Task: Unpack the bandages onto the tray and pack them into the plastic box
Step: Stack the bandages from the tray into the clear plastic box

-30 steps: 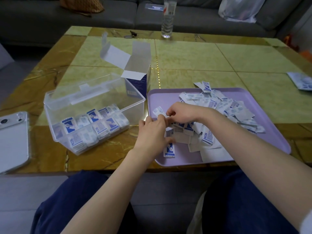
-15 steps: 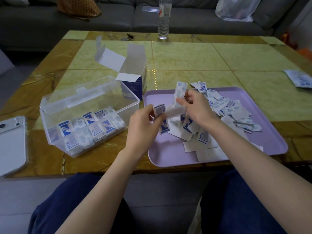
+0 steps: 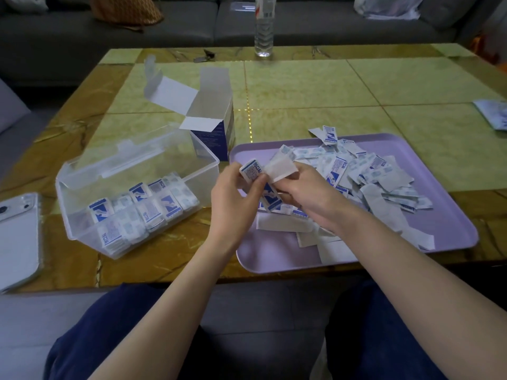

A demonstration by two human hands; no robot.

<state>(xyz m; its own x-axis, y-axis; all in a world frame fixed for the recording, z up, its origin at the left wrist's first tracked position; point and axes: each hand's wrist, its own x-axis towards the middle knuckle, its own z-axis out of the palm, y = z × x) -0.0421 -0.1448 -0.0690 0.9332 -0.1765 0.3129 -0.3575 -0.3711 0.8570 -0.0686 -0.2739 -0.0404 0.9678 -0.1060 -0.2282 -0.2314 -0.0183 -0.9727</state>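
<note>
1. Surface: I see a bench (image 3: 301,89) of green and amber stone tiles. A grey sofa (image 3: 315,26) runs behind it, and a water bottle (image 3: 264,26) stands at the bench's far edge.
2. Left side: a phone (image 3: 19,237) lies face down at the bench's left edge. A clear plastic box (image 3: 203,174) with its lid swung back stands just left of the lilac tray (image 3: 274,259). An open carton (image 3: 211,124), flaps up, stands behind the box.
3. Task items: packed bandages (image 3: 142,209) stand in rows along the box's near wall. A loose pile (image 3: 370,176) covers the tray's middle and far part.
4. Left grip (image 3: 236,198): thumb and fingers clasp a small stack (image 3: 253,171) of blue-printed bandages above the tray's left edge.
5. Right grip (image 3: 304,193): the fingers pinch one white wrapper (image 3: 281,167), which touches the stack.
6. Relation: both grips meet between box and pile. The box stands just beside the left grip, not touching it.
</note>
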